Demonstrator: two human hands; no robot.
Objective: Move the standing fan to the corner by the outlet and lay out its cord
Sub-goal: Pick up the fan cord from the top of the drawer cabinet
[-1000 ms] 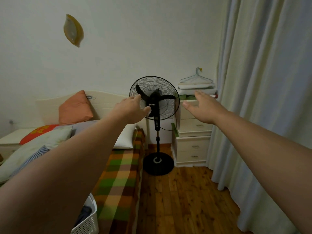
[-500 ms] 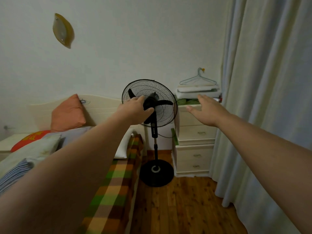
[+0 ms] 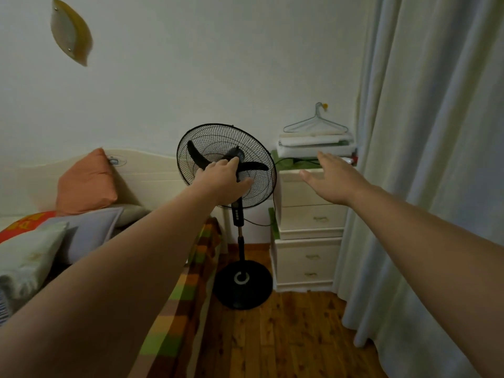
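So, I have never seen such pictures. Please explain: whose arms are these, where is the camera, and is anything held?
There is no machine here. A person wears one camera on the head, so both arms are that person's own, stretched forward. The left hand shows in front of the black standing fan, fingers loosely curled; the right hand is flat and open before the white drawers. Neither hand holds anything. The fan stands on the wooden floor between the bed and the drawers; its thin cord runs toward them. A curtain hangs on the right.

Left hand (image 3: 224, 181) now nearer the fan (image 3: 246, 147) grille, right hand (image 3: 333, 181) reaching further forward
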